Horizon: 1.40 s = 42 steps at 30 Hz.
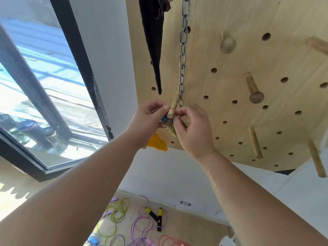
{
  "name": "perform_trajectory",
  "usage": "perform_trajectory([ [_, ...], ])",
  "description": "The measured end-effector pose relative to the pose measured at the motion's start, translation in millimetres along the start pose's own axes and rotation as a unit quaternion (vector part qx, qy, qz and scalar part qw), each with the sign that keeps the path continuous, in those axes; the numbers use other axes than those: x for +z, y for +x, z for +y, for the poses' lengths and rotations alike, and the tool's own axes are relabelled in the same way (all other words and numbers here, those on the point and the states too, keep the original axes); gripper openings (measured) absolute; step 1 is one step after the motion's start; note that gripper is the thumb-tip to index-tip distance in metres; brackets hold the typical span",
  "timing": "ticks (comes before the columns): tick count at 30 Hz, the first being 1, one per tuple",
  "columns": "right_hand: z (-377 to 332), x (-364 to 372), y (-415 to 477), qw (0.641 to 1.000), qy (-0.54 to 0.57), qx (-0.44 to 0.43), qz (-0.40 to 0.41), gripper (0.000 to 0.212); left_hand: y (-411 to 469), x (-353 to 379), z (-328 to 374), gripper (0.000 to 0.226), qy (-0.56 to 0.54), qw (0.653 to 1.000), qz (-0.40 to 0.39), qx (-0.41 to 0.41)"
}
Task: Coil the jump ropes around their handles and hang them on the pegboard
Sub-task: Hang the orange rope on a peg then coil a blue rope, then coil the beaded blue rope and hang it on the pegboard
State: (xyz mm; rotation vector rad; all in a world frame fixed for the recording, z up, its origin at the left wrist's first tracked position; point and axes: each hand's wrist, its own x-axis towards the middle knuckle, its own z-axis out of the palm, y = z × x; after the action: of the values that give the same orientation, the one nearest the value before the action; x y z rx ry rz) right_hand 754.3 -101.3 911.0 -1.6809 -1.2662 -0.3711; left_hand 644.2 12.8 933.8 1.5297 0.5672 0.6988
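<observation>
this looks to me like a home workout or sports-gear corner: a plywood pegboard (248,23) hangs on a white wall (106,50) in front of me, studded with wooden pegs (253,89), with a steel chain (183,55) and a black strap (152,41) dangling from it. below, jump ropes (154,216) in several colours lie loose on a pale wood floor (186,226). beside me a big black-framed window (44,77) shows drink bottles (35,130) at its lower edge.
</observation>
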Motion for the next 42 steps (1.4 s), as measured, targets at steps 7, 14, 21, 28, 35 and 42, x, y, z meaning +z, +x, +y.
perform_trajectory([
  [7, -3, -2, 11, 0.997, 0.036, 0.066, -0.019, 0.009, -7, -4, -3, 0.016, 0.189, 0.978, 0.025, 0.087],
  [14, 12, -1, 34, 0.995, -0.055, 0.069, -0.052, 0.012, 18, 2, 9, 0.010, 0.292, 0.950, 0.042, 0.104],
  [21, 15, 4, 56, 0.983, -0.125, 0.135, -0.019, 0.016, 48, 14, 17, 0.008, 0.329, 0.932, 0.082, 0.130],
  [28, 9, 0, 14, 0.988, -0.063, 0.115, 0.086, 0.015, 16, -7, 0, 0.013, 0.281, 0.947, 0.134, 0.074],
  [35, -20, 24, -99, 0.998, 0.032, -0.049, 0.032, 0.008, -98, -89, -76, 0.008, 0.255, 0.934, 0.233, -0.095],
  [42, -62, 90, -153, 0.983, 0.110, -0.086, -0.114, 0.009, -227, -180, -128, 0.007, 0.269, 0.884, 0.306, -0.231],
])
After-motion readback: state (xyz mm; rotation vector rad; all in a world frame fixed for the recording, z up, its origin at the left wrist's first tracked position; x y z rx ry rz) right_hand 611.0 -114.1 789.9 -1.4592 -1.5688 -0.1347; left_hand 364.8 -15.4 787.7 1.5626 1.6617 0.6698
